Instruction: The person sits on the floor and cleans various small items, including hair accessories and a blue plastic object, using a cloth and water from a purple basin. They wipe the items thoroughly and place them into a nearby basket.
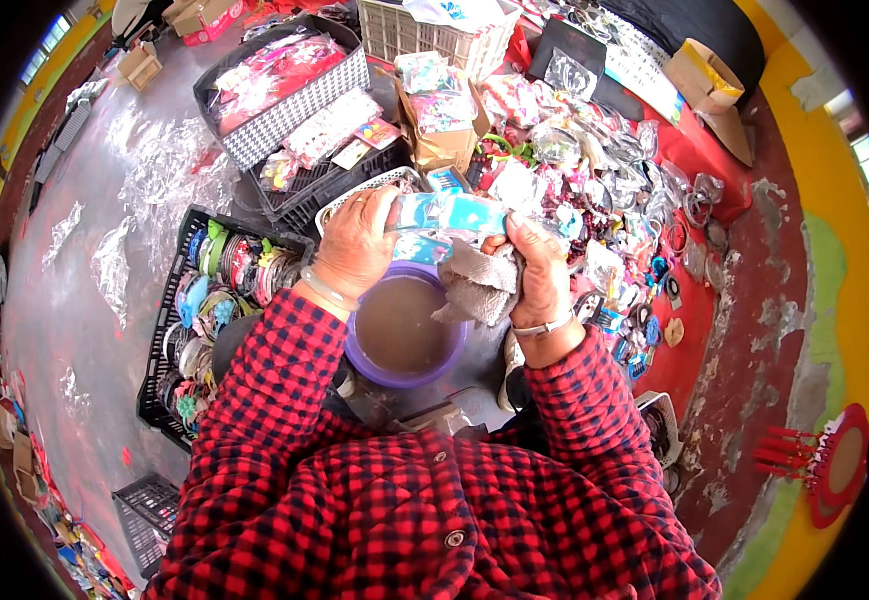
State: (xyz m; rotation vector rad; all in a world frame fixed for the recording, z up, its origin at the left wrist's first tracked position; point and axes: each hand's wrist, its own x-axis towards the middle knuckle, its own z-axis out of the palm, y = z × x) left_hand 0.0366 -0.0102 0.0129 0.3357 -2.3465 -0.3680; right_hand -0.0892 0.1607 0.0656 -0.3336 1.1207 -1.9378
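A wide light blue band [451, 213], which looks like a patterned hairband, is stretched between my hands above a purple basin [356, 352] of murky brown water. My left hand [356, 245] pinches its left end, thumb on top. At its right end, my right hand [542, 275] has the thumb pressed on the band. A damp-looking grey cloth [479, 283] is bunched in the same hand and hangs over the basin's right rim. The fingers behind the band are partly hidden.
A black crate [157, 345] of hairbands stands to the left. On the right, many hair accessories [594, 215] are heaped on red cloth. Ahead are a patterned bin [294, 95], a cardboard box [444, 148] of packets and a pale crate [434, 38].
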